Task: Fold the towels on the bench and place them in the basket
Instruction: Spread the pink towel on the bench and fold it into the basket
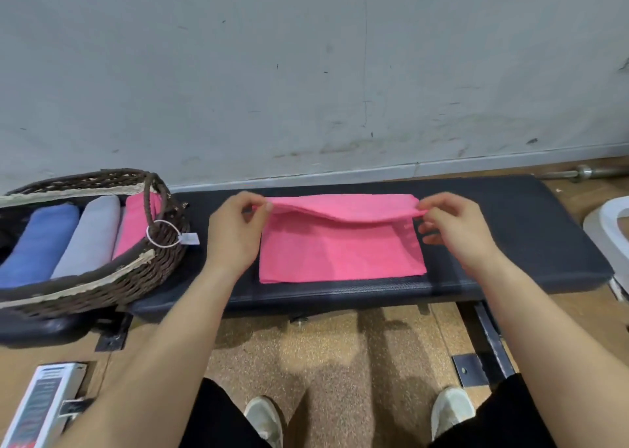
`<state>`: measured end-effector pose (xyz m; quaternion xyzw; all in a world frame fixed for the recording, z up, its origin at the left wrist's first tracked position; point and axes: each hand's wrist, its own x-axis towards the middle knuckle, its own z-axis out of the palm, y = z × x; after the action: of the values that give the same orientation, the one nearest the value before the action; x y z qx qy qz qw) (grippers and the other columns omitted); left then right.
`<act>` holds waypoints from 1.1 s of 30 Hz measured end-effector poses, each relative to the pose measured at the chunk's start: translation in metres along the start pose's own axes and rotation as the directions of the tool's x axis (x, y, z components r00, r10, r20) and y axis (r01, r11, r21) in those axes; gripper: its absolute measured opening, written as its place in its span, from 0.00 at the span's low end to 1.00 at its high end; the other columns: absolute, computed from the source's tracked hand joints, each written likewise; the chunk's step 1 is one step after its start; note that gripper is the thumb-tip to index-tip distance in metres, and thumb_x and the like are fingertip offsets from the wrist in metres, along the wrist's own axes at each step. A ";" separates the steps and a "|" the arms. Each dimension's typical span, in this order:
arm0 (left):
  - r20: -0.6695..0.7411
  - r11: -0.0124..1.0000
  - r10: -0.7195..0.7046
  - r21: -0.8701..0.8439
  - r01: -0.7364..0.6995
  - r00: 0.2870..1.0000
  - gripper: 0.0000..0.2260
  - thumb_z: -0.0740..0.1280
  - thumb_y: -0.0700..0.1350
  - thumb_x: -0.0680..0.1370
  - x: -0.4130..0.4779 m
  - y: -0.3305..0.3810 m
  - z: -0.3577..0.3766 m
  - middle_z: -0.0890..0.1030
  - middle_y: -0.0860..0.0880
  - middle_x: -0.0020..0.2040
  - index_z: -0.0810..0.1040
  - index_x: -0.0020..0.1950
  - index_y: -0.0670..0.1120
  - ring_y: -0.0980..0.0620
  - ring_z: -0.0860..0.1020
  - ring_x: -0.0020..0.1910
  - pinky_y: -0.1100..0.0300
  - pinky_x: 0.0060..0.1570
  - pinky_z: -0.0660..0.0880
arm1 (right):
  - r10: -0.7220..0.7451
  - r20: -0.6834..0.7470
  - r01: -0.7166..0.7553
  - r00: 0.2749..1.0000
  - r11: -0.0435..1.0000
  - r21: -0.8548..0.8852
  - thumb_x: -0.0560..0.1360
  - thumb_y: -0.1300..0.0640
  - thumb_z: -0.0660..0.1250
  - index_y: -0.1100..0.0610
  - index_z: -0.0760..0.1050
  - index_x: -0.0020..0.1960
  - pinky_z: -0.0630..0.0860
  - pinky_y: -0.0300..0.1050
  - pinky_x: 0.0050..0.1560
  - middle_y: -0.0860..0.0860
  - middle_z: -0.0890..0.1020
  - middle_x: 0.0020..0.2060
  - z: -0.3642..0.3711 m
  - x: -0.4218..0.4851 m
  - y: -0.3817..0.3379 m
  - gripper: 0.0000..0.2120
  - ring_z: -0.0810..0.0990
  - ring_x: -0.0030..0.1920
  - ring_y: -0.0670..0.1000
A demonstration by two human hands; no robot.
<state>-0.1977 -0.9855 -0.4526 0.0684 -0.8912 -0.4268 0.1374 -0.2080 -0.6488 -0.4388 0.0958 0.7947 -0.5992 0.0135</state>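
Pink towel, far corners pinched between fingers

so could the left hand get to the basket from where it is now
Probably yes. The basket sits just to the left of the left hand on the bench with nothing between them, though that hand pinches a corner of the pink towel.
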 end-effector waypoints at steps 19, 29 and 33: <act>0.373 0.947 0.172 0.192 -0.257 0.912 0.02 0.71 0.48 0.77 -0.055 -0.038 -0.012 0.78 0.58 0.57 0.80 0.45 0.55 0.59 0.76 0.58 0.53 0.62 0.74 | -0.058 0.015 0.056 0.998 0.823 -0.565 0.68 0.49 0.77 0.50 0.79 0.36 0.80 0.55 0.47 0.45 0.83 0.36 -0.006 -0.024 0.043 0.08 0.82 0.41 0.48; 0.494 0.886 0.082 0.362 -0.290 0.866 0.06 0.72 0.53 0.75 -0.054 -0.029 -0.015 0.73 0.62 0.63 0.77 0.41 0.60 0.58 0.74 0.61 0.52 0.58 0.74 | -0.058 0.161 0.159 0.985 0.663 -0.731 0.70 0.49 0.74 0.46 0.76 0.35 0.73 0.47 0.36 0.46 0.78 0.38 -0.006 -0.027 0.045 0.09 0.78 0.39 0.47; 0.380 0.836 0.119 0.461 -0.299 0.917 0.09 0.68 0.62 0.73 -0.052 -0.004 -0.010 0.73 0.62 0.59 0.81 0.42 0.59 0.58 0.71 0.60 0.53 0.54 0.74 | -0.227 0.080 0.200 0.971 0.578 -0.791 0.72 0.49 0.69 0.45 0.77 0.41 0.74 0.47 0.41 0.45 0.73 0.43 0.010 -0.026 0.030 0.02 0.76 0.45 0.52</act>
<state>-0.1450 -0.9827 -0.4591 -0.0705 -0.9841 -0.1630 0.0069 -0.1780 -0.6543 -0.4669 -0.0076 0.9832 -0.1799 -0.0293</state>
